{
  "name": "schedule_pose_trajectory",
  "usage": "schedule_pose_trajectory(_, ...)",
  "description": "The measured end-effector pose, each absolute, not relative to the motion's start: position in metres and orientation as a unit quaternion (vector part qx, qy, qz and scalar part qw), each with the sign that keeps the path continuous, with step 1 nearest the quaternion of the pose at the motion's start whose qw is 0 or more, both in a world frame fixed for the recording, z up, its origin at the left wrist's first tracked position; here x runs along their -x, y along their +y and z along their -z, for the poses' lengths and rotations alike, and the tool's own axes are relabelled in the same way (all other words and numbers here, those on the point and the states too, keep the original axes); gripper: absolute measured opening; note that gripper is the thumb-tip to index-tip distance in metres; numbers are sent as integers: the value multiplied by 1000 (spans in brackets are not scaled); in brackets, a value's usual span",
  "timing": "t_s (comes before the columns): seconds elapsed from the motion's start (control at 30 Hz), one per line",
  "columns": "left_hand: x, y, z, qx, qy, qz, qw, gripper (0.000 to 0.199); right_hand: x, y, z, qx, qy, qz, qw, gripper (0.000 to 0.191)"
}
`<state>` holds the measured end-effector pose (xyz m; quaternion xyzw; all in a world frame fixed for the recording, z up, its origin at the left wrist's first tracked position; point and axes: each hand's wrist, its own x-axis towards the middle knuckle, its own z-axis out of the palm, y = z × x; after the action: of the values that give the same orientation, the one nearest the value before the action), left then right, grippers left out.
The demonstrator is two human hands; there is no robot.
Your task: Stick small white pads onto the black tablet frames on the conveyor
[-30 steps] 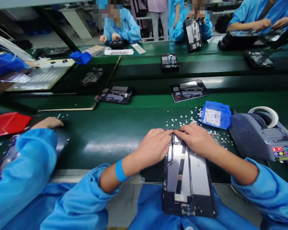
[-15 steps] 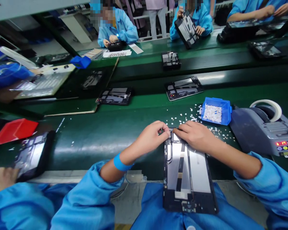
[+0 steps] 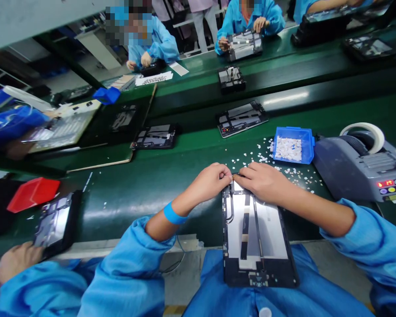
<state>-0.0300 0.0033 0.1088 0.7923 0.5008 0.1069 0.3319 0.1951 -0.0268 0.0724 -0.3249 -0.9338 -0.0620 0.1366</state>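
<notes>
An opened tablet (image 3: 267, 229) stands propped between the bench edge and my lap, its inner side with dark frame, silver plates and flat cables facing me. My left hand (image 3: 214, 181), below a blue wristband (image 3: 174, 214), has thumb and forefinger pinched together at the tablet's top left corner. Whatever lies in that pinch is too small to make out. My right hand (image 3: 265, 182) grips the top edge, fingers bent over it and fingertips close to the left hand's. Its palm hides the top right part of the tablet.
Right of the tablet are a blue bin (image 3: 293, 145) of small white pieces, some scattered on the bench, and a tape dispenser (image 3: 359, 163). Other opened tablets (image 3: 242, 118) lie beyond. A neighbour's hand (image 3: 20, 262) touches a tablet at left, near a red tray (image 3: 33, 193).
The view has shifted slightly. Both my hands stay at the tablet's top edge, left fingers still pinched. Across the bench, a co-worker has lowered a tablet from upright to nearly flat.
</notes>
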Motion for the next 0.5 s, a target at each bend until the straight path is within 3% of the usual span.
schedule_pose_trajectory(0.5,27,-1,-107,-805,500,-106,299,17,-196,-27,-69,321,-934,36,150,26)
